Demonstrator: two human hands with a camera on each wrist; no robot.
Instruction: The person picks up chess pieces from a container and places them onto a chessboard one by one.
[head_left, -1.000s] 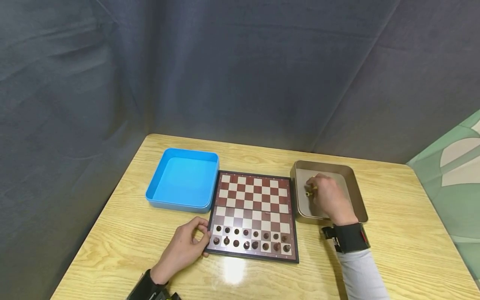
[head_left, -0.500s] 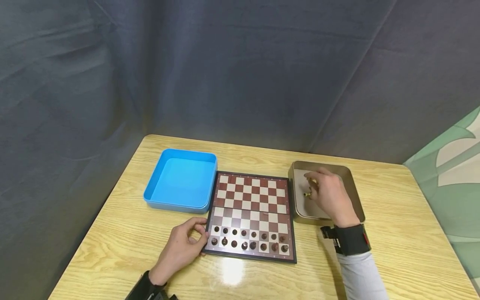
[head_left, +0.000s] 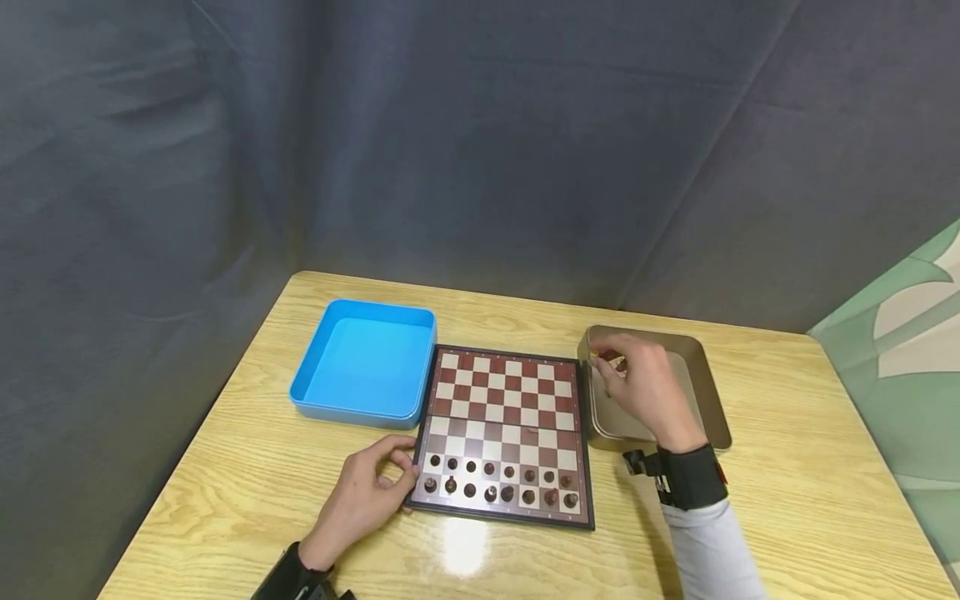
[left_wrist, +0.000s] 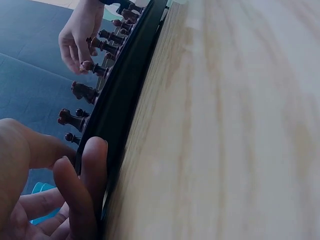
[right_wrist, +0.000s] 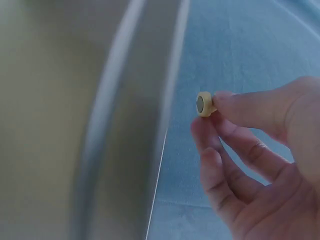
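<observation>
My right hand (head_left: 648, 387) is over the left part of a brown metal tin (head_left: 708, 392), pinching a small yellow chess piece (right_wrist: 204, 104) between thumb and fingertips. The right wrist view shows the piece's round base with a grey disc; the rest is hidden by the fingers. At the near left corner of a folding chessboard (head_left: 495, 404), my left hand (head_left: 367, 483) holds the board's edge between thumb and fingers. Two rows of dark chess pieces (head_left: 490, 493) stand upright along the board's near side; the far squares carry none.
A blue tray (head_left: 367, 367) sits left of the chessboard, close to its far left side. The tin stands against or just beside the board's right edge. Behind the wooden table (head_left: 795, 467) hangs a dark grey curtain (head_left: 480, 167).
The right hand has shifted a little left and up within the tin, toward its left wall, with a yellow piece now between its fingers. The left hand stays at the board's corner.
</observation>
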